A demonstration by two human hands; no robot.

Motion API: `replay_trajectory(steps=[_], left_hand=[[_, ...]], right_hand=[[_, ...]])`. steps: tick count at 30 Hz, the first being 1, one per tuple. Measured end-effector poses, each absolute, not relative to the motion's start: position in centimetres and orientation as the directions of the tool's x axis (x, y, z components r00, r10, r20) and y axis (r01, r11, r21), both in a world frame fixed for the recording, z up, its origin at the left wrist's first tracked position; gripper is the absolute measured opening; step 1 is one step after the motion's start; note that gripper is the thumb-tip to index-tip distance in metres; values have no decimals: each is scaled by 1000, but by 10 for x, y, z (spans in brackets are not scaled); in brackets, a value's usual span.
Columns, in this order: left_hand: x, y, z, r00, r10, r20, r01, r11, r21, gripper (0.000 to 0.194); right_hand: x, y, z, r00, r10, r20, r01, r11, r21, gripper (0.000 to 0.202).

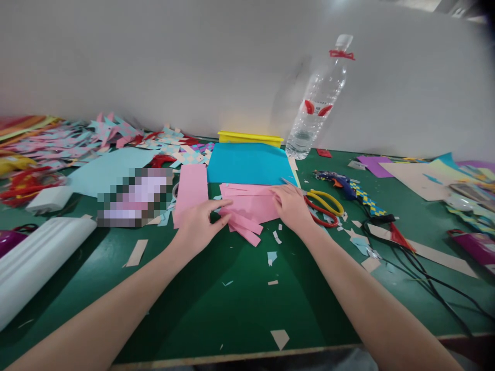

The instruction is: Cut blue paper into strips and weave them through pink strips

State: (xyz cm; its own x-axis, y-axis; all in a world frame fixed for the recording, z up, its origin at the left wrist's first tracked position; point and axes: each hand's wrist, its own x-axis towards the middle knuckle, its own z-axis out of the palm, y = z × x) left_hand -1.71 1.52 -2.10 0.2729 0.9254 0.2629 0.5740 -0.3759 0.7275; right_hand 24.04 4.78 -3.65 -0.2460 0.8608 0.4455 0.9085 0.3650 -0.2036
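Two hands working, my left hand [203,221] curving with thumb and finger apart by pink strips [245,228], my right hand [292,206] touching pink paper [251,201] between them, scissors [325,207] lying just right.

From here I count two bare hands [199,221] [292,206], one water bottle [319,103], one large bright-blue sheet [249,162] and one green counter [232,314].

From here I see a green tabletop [240,304] with a flat blue paper sheet [251,164] beyond my hands, red-and-yellow-handled scissors [328,207] just right of my right hand [292,207], and a pink rectangular paper strip [192,188] beside my left hand [203,221].
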Motion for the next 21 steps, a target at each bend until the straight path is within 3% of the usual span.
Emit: replay_trajectory(steps=[3, 21], left_hand=[[-17, 17, -18, 308, 882, 357, 602, -472, 644, 24], [-16, 19, -22, 336, 879, 339, 622, -477, 620, 20]], right_hand=[[241, 48, -37, -238, 869, 434, 921, 344, -182, 31], [235, 44, -32, -240, 861, 448, 902, 369, -224, 25]])
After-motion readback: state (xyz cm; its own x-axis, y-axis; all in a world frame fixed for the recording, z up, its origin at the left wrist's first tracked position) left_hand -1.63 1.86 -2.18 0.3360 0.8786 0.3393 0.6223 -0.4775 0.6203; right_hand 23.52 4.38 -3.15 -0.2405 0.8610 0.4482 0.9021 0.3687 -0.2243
